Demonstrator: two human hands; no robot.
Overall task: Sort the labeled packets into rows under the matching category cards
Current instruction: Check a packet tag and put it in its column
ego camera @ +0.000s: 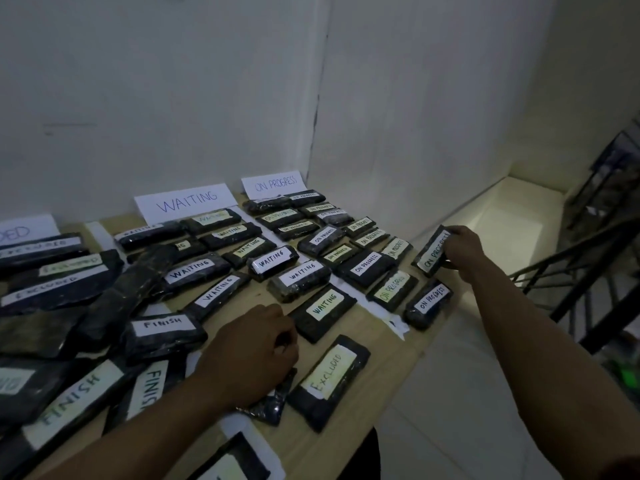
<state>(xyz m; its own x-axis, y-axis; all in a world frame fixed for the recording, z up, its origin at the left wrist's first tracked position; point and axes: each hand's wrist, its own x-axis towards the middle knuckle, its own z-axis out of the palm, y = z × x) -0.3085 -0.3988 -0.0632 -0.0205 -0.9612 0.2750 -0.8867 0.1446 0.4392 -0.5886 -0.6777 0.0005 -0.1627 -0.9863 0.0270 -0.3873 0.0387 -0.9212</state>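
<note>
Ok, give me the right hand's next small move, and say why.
Probably lower the ON PROGRESS packet that the right hand grips onto the table at its right edge, then let go. Its label matches the ON PROGRESS card, and it is held just beside the same-labelled packets already laid in rows there.

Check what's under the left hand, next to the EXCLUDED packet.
A dark packet lies under the left hand; only its near end sticks out beside the EXCLUDED packet. Its label is covered, so its category cannot be read.
</note>
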